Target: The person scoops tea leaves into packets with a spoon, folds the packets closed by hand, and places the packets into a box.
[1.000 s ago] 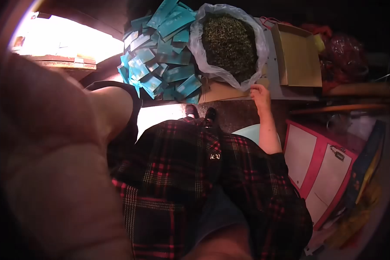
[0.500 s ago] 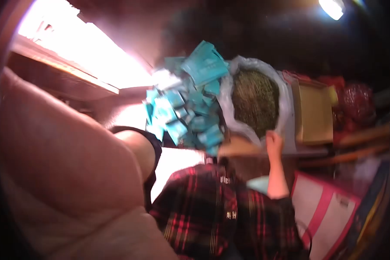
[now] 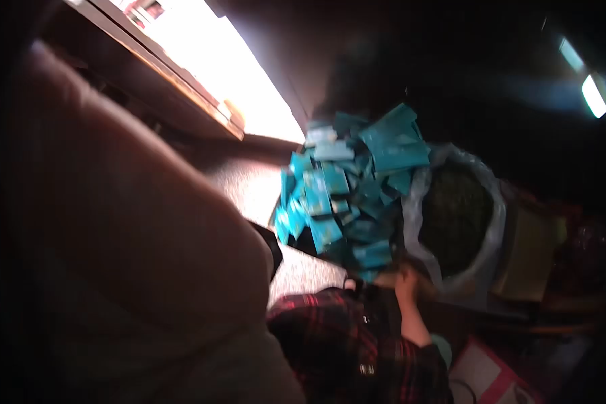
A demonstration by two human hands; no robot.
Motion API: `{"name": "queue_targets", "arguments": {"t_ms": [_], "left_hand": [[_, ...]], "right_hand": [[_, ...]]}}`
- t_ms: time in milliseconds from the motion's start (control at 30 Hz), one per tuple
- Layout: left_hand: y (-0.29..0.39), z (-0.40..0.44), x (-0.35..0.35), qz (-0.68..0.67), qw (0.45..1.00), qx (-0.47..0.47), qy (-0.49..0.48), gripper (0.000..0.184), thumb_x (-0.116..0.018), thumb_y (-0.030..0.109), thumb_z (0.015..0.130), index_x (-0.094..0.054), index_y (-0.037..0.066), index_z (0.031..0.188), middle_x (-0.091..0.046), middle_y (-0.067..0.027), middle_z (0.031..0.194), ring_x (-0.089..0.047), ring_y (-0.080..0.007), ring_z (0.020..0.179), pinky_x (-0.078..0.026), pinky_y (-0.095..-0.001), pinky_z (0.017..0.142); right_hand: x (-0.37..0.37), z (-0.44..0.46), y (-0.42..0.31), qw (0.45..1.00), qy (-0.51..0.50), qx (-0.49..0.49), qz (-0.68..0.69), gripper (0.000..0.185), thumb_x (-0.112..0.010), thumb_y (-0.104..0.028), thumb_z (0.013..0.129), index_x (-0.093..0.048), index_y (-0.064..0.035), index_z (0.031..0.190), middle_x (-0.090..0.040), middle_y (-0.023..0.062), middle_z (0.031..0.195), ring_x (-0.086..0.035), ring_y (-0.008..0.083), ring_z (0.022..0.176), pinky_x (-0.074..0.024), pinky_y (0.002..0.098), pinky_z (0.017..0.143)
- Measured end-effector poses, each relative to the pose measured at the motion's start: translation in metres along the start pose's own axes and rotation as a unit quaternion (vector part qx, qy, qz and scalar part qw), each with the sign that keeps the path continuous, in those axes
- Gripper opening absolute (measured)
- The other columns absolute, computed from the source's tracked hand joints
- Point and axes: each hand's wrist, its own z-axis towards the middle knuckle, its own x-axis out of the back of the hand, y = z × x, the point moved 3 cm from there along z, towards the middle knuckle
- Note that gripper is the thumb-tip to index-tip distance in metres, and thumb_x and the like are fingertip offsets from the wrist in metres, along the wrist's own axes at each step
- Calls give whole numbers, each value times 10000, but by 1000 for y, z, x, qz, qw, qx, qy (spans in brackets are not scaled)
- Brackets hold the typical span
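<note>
My left hand (image 3: 148, 222) and its arm loom large and dark across the left side, very close to the camera; its fingers are out of sight. Small and blurred, my right hand (image 3: 405, 277) is at the table's front edge, between a heap of teal packets (image 3: 330, 195) and an open clear plastic bag. Its fingers are too smeared to read, and I cannot make out anything in them. Dark, dried plant-like material (image 3: 454, 219) fills the plastic bag (image 3: 414, 225), whose rim is folded outward.
A shallow cardboard box (image 3: 526, 252) lies right of the bag, in shadow. At the lower right is a pink and white cabinet (image 3: 481, 374). A bright opening (image 3: 229, 60) with a wooden ledge (image 3: 175, 81) is at the upper left.
The view has swung, so the packets, bag and box sit lower and further right. The picture has darkened. My right hand has moved left from the bag's rim toward the packets.
</note>
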Motion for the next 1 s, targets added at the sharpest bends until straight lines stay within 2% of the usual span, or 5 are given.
{"name": "queue_targets", "arguments": {"t_ms": [133, 267, 533, 833, 1000], "left_hand": [[11, -30, 5, 51, 998, 37, 20, 421, -617, 229, 844, -522, 25, 1200, -602, -124, 1121, -568, -216, 979, -467, -325, 831], [23, -39, 9, 82, 995, 41, 48, 409, -615, 218, 844, -526, 27, 1195, -601, -123, 1125, -564, -217, 992, -464, -326, 838], [26, -39, 29, 108, 985, 37, 127, 384, -611, 197, 845, -536, 32, 1183, -599, -120, 1132, -556, -218, 1018, -458, -329, 852], [14, -81, 55, 125, 959, 66, 247, 358, -607, 174, 845, -547, 38, 1171, -597, -117, 1141, -547, -220, 1047, -452, -332, 867], [-12, -82, 50, 95, 958, 88, 257, 343, -605, 161, 846, -553, 41, 1163, -596, -115, 1146, -541, -221, 1063, -448, -334, 876]], "right_hand": [[4, -3, -74, 973, -37, -35, -226, 264, -593, -240, 798, -590, -10, 930, -632, 231, 954, -597, 411, 918, -482, 482, 781], [-15, 15, -68, 954, -55, -29, -293, 228, -593, -229, 787, -582, -28, 893, -642, 216, 936, -608, 406, 899, -488, 494, 775], [4, 17, -76, 950, -75, -58, -299, 212, -544, -182, 757, -568, -24, 896, -625, 260, 916, -589, 445, 894, -472, 527, 786], [17, 18, -90, 967, -45, -14, -249, 177, -511, -177, 785, -531, -28, 878, -607, 285, 866, -577, 457, 861, -451, 549, 734], [27, -2, -100, 978, -62, 48, -191, 134, -490, -150, 805, -514, -36, 871, -606, 258, 854, -575, 445, 838, -441, 538, 715]]}}
